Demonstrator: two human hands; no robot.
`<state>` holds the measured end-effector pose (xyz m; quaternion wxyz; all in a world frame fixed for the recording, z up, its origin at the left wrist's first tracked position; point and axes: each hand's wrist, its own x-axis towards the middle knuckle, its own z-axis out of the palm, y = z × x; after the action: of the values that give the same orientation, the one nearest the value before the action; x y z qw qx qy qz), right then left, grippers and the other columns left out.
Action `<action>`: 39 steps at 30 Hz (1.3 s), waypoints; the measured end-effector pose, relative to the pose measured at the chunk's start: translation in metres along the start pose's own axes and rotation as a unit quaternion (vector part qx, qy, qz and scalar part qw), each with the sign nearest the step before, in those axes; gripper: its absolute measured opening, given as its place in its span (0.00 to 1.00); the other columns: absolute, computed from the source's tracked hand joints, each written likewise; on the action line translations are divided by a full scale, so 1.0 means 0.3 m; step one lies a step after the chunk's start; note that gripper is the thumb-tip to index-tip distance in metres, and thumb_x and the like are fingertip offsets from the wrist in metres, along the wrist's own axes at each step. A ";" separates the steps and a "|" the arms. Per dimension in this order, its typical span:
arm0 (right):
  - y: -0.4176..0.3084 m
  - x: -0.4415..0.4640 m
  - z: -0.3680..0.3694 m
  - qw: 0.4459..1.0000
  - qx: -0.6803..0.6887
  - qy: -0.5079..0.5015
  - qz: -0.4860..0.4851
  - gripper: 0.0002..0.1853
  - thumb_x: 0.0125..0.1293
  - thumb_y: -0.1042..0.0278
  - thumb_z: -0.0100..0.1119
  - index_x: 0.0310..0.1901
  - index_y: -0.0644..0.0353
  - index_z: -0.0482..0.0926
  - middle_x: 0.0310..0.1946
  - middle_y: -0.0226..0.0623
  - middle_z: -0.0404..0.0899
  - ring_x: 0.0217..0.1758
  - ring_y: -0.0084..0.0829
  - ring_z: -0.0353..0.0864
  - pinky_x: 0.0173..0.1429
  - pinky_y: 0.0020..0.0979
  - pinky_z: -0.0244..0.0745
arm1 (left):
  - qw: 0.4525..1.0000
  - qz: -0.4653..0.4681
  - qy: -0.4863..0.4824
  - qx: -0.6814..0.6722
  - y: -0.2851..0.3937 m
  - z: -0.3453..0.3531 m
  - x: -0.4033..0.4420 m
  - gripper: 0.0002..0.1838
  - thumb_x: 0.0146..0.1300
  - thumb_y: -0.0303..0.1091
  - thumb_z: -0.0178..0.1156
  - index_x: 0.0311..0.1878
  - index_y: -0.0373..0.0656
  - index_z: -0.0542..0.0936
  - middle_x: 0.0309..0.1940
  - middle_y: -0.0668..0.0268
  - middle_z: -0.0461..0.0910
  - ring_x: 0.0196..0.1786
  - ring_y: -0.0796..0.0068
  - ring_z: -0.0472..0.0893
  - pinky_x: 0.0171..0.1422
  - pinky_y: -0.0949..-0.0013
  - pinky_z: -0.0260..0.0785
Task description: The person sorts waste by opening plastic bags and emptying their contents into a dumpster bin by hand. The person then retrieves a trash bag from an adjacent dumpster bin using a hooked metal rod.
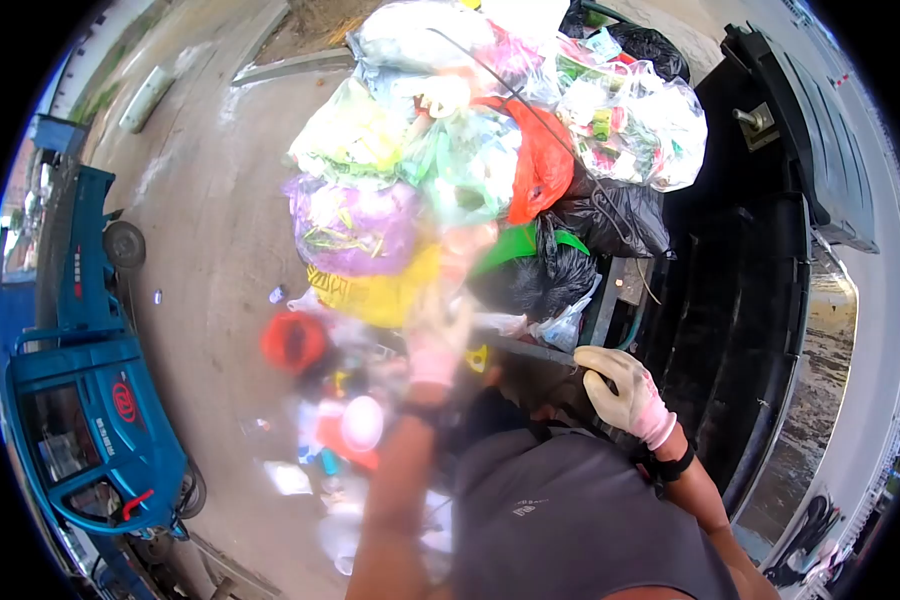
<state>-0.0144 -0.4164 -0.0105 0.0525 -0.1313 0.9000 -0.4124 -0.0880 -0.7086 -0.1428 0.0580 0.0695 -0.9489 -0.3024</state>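
Observation:
My left hand (438,328), in a white and pink work glove, is smeared by motion. It is at the lower edge of a yellow plastic bag (385,292), and its fingers cannot be made out. My right hand (620,388), gloved the same way, is curled over the end of a grey metal rail (540,350) beside the black bin. A black garbage bag (540,275) with a green strip lies above the rail. Higher in the heap are a purple-tinted bag (360,222), a red bag (540,160) and a clear bag of waste (635,125).
A large black bin (725,320) with its lid (820,130) raised stands at the right. Loose litter, including a red round container (292,339) and a white bowl-like piece (362,422), lies left of my body. A blue three-wheeled vehicle (120,430) stands on the concrete (205,250).

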 end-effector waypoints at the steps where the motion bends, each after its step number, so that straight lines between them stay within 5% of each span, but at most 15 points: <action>1: 0.006 -0.010 -0.011 1.000 -0.006 0.016 0.011 0.13 0.64 0.77 0.59 0.49 0.64 0.85 0.49 0.49 0.87 0.51 0.51 0.86 0.58 0.43 0.81 | 0.999 0.038 -0.015 -0.033 0.082 0.021 0.062 0.37 0.61 0.48 0.69 0.68 0.32 0.75 0.63 0.42 0.79 0.66 0.46 0.78 0.72 0.53 0.69; 3: 0.026 -0.040 -0.036 0.998 -0.017 0.048 0.031 0.13 0.63 0.77 0.59 0.49 0.64 0.85 0.48 0.50 0.87 0.51 0.52 0.86 0.58 0.43 0.81 | 0.996 0.081 0.005 -0.040 0.217 0.076 0.169 0.40 0.61 0.50 0.69 0.71 0.33 0.73 0.68 0.42 0.74 0.71 0.44 0.73 0.77 0.52 0.65; 9: 0.057 -0.164 -0.091 0.986 -0.027 0.116 0.119 0.13 0.63 0.77 0.59 0.49 0.66 0.85 0.49 0.51 0.87 0.53 0.53 0.86 0.60 0.43 0.81 | 0.994 -0.014 0.101 0.026 0.419 0.319 0.430 0.50 0.58 0.54 0.72 0.78 0.39 0.63 0.79 0.43 0.60 0.80 0.40 0.61 0.82 0.44 0.55; 13: 0.065 -0.220 -0.121 0.976 -0.029 0.150 0.155 0.13 0.65 0.78 0.58 0.49 0.66 0.84 0.49 0.51 0.87 0.54 0.52 0.87 0.61 0.41 0.81 | 0.997 -0.058 0.038 0.016 0.367 0.381 0.527 0.52 0.57 0.55 0.73 0.80 0.42 0.63 0.78 0.46 0.62 0.79 0.43 0.62 0.81 0.45 0.57; 18: 0.091 -0.230 -0.124 0.966 -0.013 0.172 0.193 0.13 0.65 0.79 0.57 0.50 0.66 0.84 0.49 0.51 0.87 0.54 0.51 0.87 0.61 0.40 0.81 | 0.999 0.036 -0.017 0.013 0.317 0.266 0.557 0.35 0.61 0.52 0.70 0.66 0.38 0.79 0.59 0.45 0.80 0.63 0.44 0.77 0.69 0.49 0.68; 23: 0.087 -0.144 -0.121 0.975 -0.013 0.145 0.170 0.13 0.65 0.78 0.58 0.50 0.66 0.85 0.50 0.51 0.87 0.54 0.51 0.87 0.61 0.41 0.81 | 0.996 0.046 -0.065 -0.030 0.236 0.268 0.548 0.28 0.63 0.47 0.68 0.59 0.34 0.83 0.49 0.46 0.84 0.54 0.45 0.82 0.64 0.51 0.73; 31: 0.040 0.126 -0.070 0.993 -0.005 0.088 0.084 0.13 0.65 0.76 0.59 0.51 0.65 0.85 0.49 0.51 0.87 0.55 0.52 0.86 0.61 0.42 0.80 | 0.985 0.100 -0.013 -0.139 0.278 0.125 0.460 0.17 0.66 0.39 0.66 0.52 0.37 0.85 0.46 0.48 0.86 0.49 0.47 0.85 0.56 0.54 0.76; 35: 0.034 0.309 0.032 0.972 0.128 0.101 0.170 0.23 0.64 0.71 0.64 0.61 0.67 0.79 0.55 0.55 0.84 0.59 0.54 0.84 0.65 0.43 0.78 | 0.978 0.125 -0.029 -0.164 0.351 0.020 0.445 0.14 0.67 0.33 0.63 0.53 0.39 0.85 0.46 0.49 0.86 0.49 0.46 0.85 0.56 0.54 0.77; 39: 0.051 0.553 0.139 0.974 -0.162 0.158 0.002 0.38 0.58 0.64 0.72 0.68 0.69 0.71 0.67 0.57 0.74 0.69 0.56 0.75 0.72 0.48 0.70 | 0.970 0.174 -0.022 -0.168 0.423 -0.010 0.448 0.13 0.67 0.28 0.62 0.53 0.40 0.85 0.46 0.49 0.86 0.49 0.45 0.84 0.56 0.54 0.76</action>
<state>-0.1680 -0.4835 -0.0470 -0.1110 -0.0695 0.9521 -0.2765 -0.2321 -0.6302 -0.0574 0.0993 -0.1141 -0.8832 -0.4438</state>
